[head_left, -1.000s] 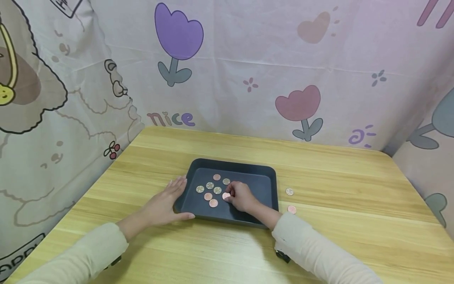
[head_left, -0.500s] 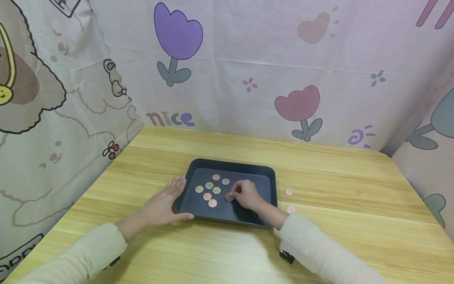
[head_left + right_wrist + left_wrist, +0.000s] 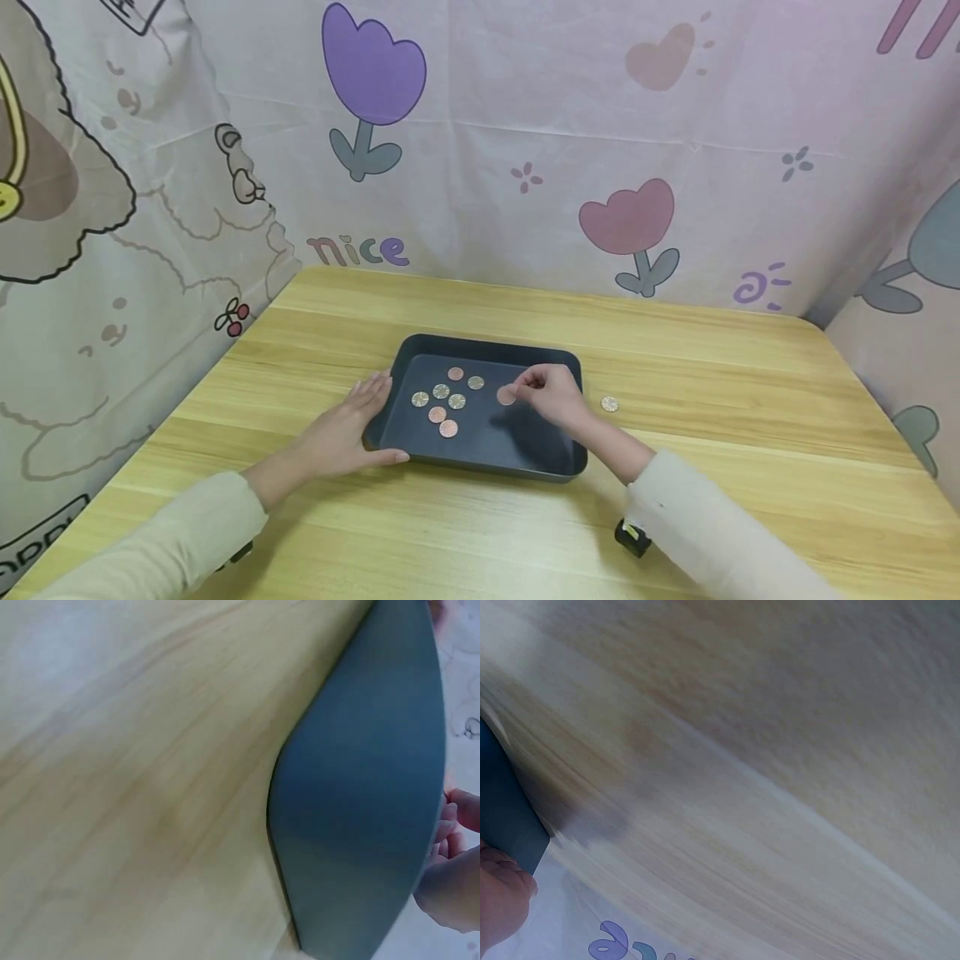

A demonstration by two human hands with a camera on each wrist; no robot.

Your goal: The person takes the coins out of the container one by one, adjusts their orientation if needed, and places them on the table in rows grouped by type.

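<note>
A dark rectangular baking tray (image 3: 480, 450) lies on the table with several copper and brass-coloured coins (image 3: 448, 428) scattered over its left half. My left hand (image 3: 341, 435) rests against the tray's left end, fingers straight along the wall and thumb by the front corner. Above the tray floor, my right hand (image 3: 553, 395) pinches a copper coin (image 3: 506, 395) between thumb and fingertips. In the right wrist view the tray's outer wall (image 3: 360, 772) hides that coin, and the right hand (image 3: 454, 855) shows only at the edge.
Right of the tray, a pale coin (image 3: 609, 404) lies on the wooden table (image 3: 750, 400). Patterned cloth (image 3: 487, 100) hangs along the back and sides. A small black device (image 3: 632, 537) sits under the right cuff.
My right hand has lifted the copper coin off the tray floor and carried it right and back. A copper coin right of the tray is now hidden by the forearm. Left hand stays put.
</note>
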